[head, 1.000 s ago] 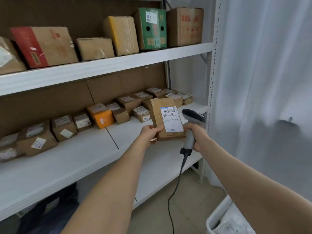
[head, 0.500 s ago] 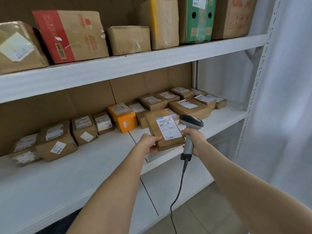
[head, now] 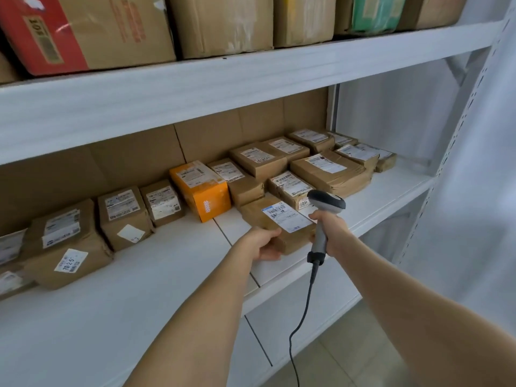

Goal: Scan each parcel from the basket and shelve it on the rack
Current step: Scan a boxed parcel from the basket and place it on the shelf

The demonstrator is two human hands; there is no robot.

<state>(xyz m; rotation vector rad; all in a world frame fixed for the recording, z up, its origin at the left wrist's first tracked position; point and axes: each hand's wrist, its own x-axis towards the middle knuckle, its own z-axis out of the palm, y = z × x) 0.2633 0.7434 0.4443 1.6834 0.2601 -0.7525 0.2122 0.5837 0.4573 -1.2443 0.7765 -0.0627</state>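
The flat brown cardboard parcel [head: 279, 227] had come down onto the white rack shelf [head: 167, 269], at four o'clock from the orange box [head: 201, 188]. The left hand [head: 262, 244] gripped its near edge, and the right hand [head: 335, 233] clasped the grey corded scanner [head: 326, 202].

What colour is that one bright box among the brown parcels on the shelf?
Orange box, with a white label on top; the head view shows it.

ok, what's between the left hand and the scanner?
The brown labelled parcel: left hand grips its near corner, scanner in the right hand sits at its right edge. Head view.
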